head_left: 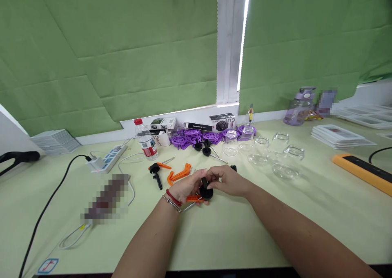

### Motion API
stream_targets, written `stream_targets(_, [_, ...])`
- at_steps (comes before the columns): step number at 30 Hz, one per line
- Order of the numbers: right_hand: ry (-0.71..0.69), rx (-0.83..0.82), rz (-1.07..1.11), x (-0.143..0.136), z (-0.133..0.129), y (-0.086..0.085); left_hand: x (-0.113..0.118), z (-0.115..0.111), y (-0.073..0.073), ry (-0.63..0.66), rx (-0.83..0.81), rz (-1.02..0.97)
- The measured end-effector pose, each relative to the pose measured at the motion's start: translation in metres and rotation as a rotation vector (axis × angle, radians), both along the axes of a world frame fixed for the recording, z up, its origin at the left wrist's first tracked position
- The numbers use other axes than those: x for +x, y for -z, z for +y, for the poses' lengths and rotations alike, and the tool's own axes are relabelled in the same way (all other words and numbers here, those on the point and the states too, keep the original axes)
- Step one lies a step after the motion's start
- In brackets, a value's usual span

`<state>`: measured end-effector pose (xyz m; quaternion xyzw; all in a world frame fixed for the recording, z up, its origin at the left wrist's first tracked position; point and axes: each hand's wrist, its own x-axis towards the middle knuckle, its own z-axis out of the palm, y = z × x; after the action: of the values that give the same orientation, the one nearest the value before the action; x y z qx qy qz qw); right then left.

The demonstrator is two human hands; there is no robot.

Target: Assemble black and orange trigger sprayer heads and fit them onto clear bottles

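Near the middle of the table, my left hand (190, 187) is wrapped round an orange-and-black piece (206, 193) with a round black disc, a black stem and a thin metal rod sticking out at the lower left. The fingers of my right hand (223, 180) pinch at the black stem just above the disc; my fingers partly hide it. A similar black-and-orange piece (155, 172) with a rod lies to the left. Just beyond my left hand is a loose orange hooked part (180, 174). Farther back are black round-headed parts (206, 149) with metal rods.
Behind lie purple openwork parts (191, 137), small boxes (225, 123) and a water bottle (147, 141). Several clear glasses (284, 163) stand to the right, near an orange-and-black bar (363, 172). Leftward are a power strip (110, 159), cables and a blurred object (105, 200).
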<state>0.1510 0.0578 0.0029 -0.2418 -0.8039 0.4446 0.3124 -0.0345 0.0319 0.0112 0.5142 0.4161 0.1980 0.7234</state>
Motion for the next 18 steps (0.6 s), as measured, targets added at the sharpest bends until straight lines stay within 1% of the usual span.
stream_targets(8, [0.029,0.006,0.001,0.0,0.001,0.004,0.0,0.001,0.004,-0.013,-0.028,-0.044])
stream_targets(11, [0.07,-0.003,0.022,-0.001,0.002,0.004,0.001,0.002,0.006,-0.034,-0.042,-0.095])
stream_targets(13, [0.133,-0.025,0.05,-0.001,0.002,0.004,0.002,0.002,0.005,-0.104,0.011,-0.205])
stream_targets(15, [0.187,-0.046,0.079,-0.001,0.003,0.003,0.005,0.001,0.002,-0.217,0.113,-0.361])
stream_targets(16, [0.19,-0.064,0.091,-0.001,0.002,0.002,0.006,0.001,0.0,-0.276,0.164,-0.439])
stream_targets(18, [0.134,-0.149,0.119,-0.001,0.0,0.001,0.011,0.0,-0.003,-0.379,0.244,-0.554])
